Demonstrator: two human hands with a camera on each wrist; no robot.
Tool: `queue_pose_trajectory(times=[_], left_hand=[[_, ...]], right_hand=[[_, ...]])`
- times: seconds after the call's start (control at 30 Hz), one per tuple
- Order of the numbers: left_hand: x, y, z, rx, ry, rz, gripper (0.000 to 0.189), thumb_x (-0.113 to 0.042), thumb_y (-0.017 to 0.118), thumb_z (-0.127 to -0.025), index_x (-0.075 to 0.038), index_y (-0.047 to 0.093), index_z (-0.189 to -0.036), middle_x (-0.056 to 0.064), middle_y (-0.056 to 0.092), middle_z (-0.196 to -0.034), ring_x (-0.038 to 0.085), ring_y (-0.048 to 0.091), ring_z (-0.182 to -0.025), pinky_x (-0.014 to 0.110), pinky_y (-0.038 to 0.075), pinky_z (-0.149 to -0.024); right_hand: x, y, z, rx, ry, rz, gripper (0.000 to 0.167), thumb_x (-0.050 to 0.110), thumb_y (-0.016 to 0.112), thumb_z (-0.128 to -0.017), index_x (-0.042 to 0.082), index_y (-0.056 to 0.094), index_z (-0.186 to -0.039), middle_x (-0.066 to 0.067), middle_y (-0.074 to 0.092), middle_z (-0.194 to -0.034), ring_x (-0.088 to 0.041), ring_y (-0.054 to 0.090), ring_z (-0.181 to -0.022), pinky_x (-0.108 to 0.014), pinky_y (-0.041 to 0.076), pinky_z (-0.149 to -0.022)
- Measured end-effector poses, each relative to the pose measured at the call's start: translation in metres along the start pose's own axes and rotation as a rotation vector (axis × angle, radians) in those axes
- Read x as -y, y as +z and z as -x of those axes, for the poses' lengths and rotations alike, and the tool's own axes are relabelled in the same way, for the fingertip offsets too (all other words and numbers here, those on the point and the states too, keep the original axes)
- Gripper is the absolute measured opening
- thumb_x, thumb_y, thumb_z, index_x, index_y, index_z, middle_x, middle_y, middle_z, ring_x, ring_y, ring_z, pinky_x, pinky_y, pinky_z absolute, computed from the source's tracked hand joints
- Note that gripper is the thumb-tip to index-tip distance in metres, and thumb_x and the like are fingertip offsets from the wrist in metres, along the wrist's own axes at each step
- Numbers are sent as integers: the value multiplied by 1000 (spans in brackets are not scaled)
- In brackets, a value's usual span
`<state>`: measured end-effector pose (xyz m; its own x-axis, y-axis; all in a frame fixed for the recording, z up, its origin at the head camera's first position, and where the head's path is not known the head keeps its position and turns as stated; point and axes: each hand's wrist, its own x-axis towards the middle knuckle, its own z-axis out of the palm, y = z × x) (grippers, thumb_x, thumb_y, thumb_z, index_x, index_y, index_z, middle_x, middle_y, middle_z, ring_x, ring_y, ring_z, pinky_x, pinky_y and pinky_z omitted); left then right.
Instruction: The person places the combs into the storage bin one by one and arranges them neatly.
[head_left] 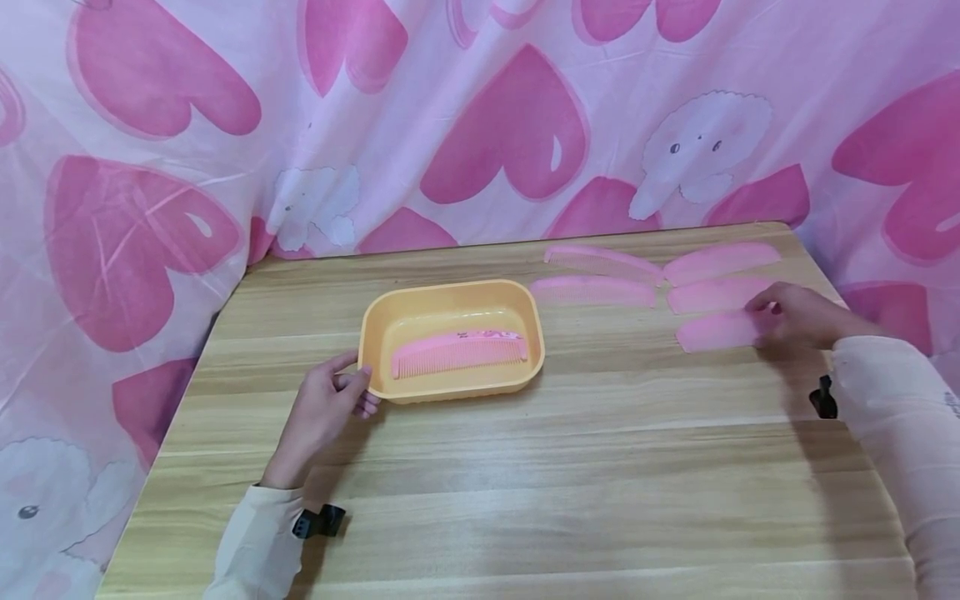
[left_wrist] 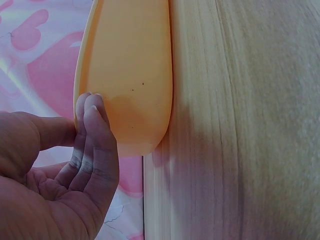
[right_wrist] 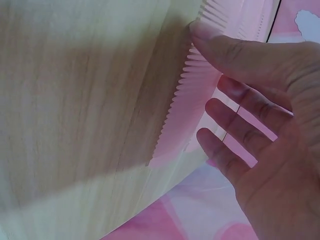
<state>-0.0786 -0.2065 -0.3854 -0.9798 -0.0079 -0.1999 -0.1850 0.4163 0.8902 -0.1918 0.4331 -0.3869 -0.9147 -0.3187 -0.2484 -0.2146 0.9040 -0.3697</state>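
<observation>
My left hand [head_left: 324, 408] pinches the near left rim of a yellow-orange plastic tray [head_left: 452, 392], thumb inside and fingers behind the wall in the head view. A pink comb [head_left: 450, 354] with printed decoration lies inside the tray, teeth toward me. At the right, my right hand [head_left: 802, 317] grips the nearest of several translucent pink combs, a comb [head_left: 712, 332] lying flat on the table. In the right wrist view its thumb [right_wrist: 220, 47] lies over the teeth; the index finger is mostly hidden, while the other fingers curve loosely beside the comb.
Behind the gripped comb lie two more pink combs [head_left: 712, 294] in a column. Another pair of combs [head_left: 592, 290] lies left of them, close to the tray's right end. The wooden table [head_left: 525, 492] meets a pink heart-patterned curtain [head_left: 510, 125] at its back edge.
</observation>
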Motion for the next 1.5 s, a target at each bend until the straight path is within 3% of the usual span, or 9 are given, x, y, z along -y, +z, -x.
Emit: queue_pose_trajectory(times=[0.4,0.87,1.2,1.5], left_hand=[[0,0,0,-6,-16,-9,45,-11,53,-106,9,44,-145,13,71,-79,17,68,-66,29,61,-60],[3,0,0,-12,-13,-16,45,-11,53,-106,9,44,-145,13,71,-79,17,69,-66,29,61,-61],[4,1,-1,-12,-13,-18,44,-10,53,-106,8,46,-144,13,71,-79,19,69,-67,30,62,-61],[4,1,-1,-12,-5,-15,43,-11,53,-106,8,46,-144,14,71,-79,18,69,-66,30,62,-61]], right_hand=[[20,12,-3,-113,-140,66,42,-4,88,-68,-14,68,-103,-20,67,-96,-36,62,-90,-43,54,-76],[52,23,-17,-79,-158,20,43,5,90,-73,-13,68,-105,-20,67,-99,-38,62,-94,-56,51,-86],[80,32,-25,-68,-166,-18,47,14,90,-76,-11,69,-110,-19,66,-103,-35,61,-96,-54,51,-87],[99,39,-36,-72,-237,8,42,15,90,-76,-7,72,-108,-14,66,-102,-27,60,-91,-47,52,-82]])
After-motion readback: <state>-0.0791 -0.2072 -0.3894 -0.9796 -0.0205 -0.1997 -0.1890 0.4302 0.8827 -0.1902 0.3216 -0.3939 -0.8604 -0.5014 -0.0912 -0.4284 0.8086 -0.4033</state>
